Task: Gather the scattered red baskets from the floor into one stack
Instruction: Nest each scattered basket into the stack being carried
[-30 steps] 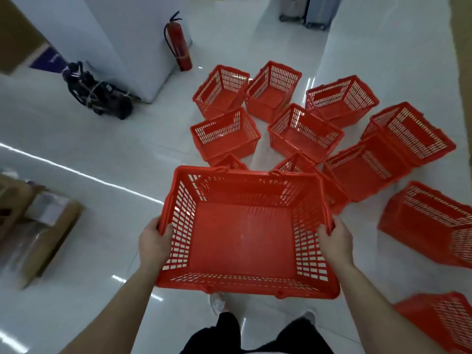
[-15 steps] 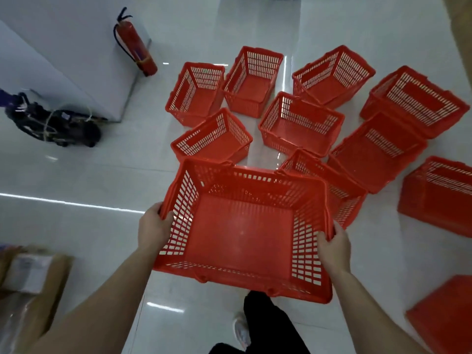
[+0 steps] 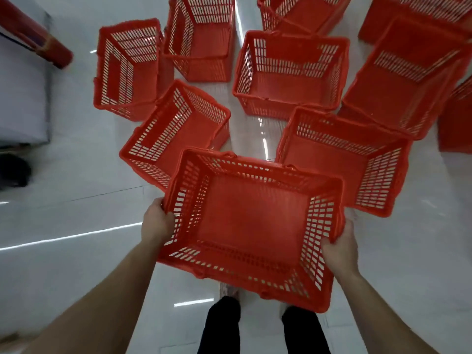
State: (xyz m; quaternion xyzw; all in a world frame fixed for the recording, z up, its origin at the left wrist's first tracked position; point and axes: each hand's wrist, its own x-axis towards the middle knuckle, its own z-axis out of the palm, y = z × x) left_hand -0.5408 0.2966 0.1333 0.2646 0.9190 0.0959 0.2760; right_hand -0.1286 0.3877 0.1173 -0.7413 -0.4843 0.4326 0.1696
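I hold an empty red basket (image 3: pixel 252 226) in the air in front of me, its open top facing up. My left hand (image 3: pixel 157 221) grips its left rim and my right hand (image 3: pixel 339 247) grips its right rim. Several more red baskets stand scattered on the white floor beyond it. The nearest are one just past the held basket on the left (image 3: pixel 176 131) and one on the right (image 3: pixel 342 159). Farther off stand others, among them one at centre (image 3: pixel 291 72) and one at far left (image 3: pixel 127 67).
A red fire extinguisher (image 3: pixel 33 37) leans by a white wall block (image 3: pixel 20 93) at the upper left. A dark object (image 3: pixel 12 171) lies at the left edge. My dark trouser legs (image 3: pixel 222 328) and a shoe show below the basket. The glossy white floor (image 3: pixel 76 226) stretches left.
I have stepped closer to the baskets on the floor, which now fill the upper view. The held basket stays in both hands, tilted slightly to the right.
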